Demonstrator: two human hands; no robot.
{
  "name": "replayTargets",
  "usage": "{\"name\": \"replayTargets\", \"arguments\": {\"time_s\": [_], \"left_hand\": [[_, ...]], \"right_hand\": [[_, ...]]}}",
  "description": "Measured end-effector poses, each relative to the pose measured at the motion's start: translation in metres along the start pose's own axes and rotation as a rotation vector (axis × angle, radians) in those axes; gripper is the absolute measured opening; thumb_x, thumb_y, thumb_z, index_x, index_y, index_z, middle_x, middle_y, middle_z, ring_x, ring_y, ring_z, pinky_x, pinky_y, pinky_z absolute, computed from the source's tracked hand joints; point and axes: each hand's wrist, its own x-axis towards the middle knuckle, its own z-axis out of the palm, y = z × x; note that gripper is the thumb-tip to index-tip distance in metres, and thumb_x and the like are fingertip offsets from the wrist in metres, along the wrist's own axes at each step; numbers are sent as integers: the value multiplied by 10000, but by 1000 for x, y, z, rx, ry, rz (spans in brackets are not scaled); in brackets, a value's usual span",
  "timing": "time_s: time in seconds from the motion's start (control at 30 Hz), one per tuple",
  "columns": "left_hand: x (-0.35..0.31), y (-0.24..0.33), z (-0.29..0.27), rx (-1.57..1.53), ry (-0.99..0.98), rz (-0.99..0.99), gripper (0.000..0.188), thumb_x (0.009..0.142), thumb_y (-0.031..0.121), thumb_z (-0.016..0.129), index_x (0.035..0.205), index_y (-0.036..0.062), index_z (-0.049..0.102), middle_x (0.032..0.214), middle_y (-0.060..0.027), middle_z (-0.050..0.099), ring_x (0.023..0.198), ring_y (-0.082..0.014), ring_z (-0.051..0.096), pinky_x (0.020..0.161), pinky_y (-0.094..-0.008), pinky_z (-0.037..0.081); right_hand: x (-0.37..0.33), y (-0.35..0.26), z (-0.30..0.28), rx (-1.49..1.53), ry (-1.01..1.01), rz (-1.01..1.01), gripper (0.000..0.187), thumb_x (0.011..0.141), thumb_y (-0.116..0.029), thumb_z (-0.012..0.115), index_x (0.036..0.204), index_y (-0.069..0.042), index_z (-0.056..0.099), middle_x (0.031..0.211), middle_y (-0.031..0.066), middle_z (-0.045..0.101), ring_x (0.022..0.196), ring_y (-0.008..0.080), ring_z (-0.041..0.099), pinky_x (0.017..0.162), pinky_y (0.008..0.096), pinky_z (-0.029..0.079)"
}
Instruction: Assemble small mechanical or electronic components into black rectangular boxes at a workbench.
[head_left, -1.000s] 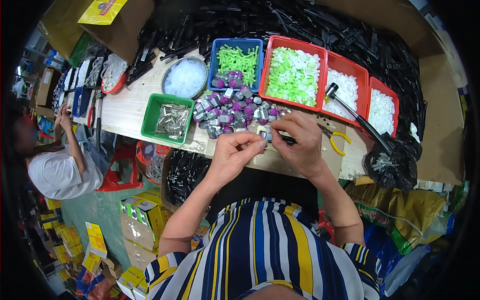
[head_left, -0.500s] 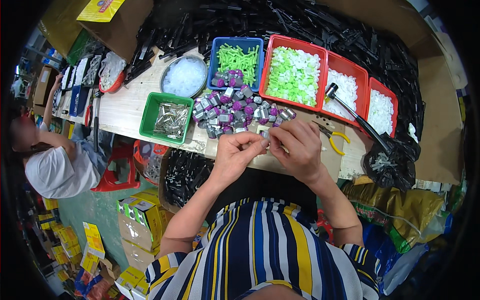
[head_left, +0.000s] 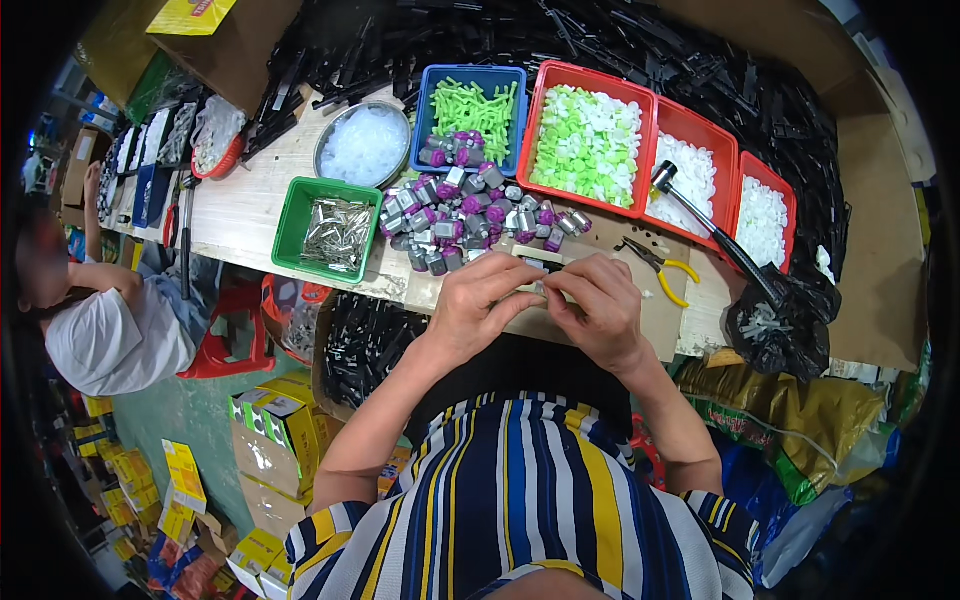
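My left hand (head_left: 482, 306) and my right hand (head_left: 600, 308) meet fingertip to fingertip at the table's near edge. Both are closed in a pinch around a small pale piece (head_left: 540, 288), mostly covered by the fingers, so its kind does not show. Just beyond the fingers lies a cream-coloured block (head_left: 537, 256) with a dark part beside it. Past that spreads a heap of grey and purple metal-looking parts (head_left: 470, 212). Yellow-handled pliers (head_left: 672, 268) rest open to the right of my right hand.
A green bin of metal pins (head_left: 283, 228), a bowl of clear pieces (head_left: 325, 160), a blue bin of green parts (head_left: 424, 120) and red bins of small caps (head_left: 650, 120) line the table. A hammer (head_left: 712, 232) leans across them. Black strips pile behind; a co-worker (head_left: 125, 330) sits left.
Both hands stay together with the small piece between them. My fingers have shifted slightly, and more of the cream block shows beyond them. The view has tilted a little.
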Motion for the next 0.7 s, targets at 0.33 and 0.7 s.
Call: {"name": "replayTargets", "arguments": {"time_s": [0.33,0.7], "left_hand": [[4,-4,7,156,18,114,306,742,92,781,1014,-6,680,926,-120,651,851,-289,630,721,-359,521],[-9,-19,16,416,86,317,326,717,111,795,1021,47,694,966,-102,636,868,-285,626,718,-382,513]], "right_hand": [[-10,14,1,-24,-49,53,169,697,-26,749,845,-70,680,786,36,617,707,212,596,648,331,400],[-9,24,3,-67,-159,109,147,733,-30,724,865,-59,664,784,49,587,733,232,587,643,360,399]]}}
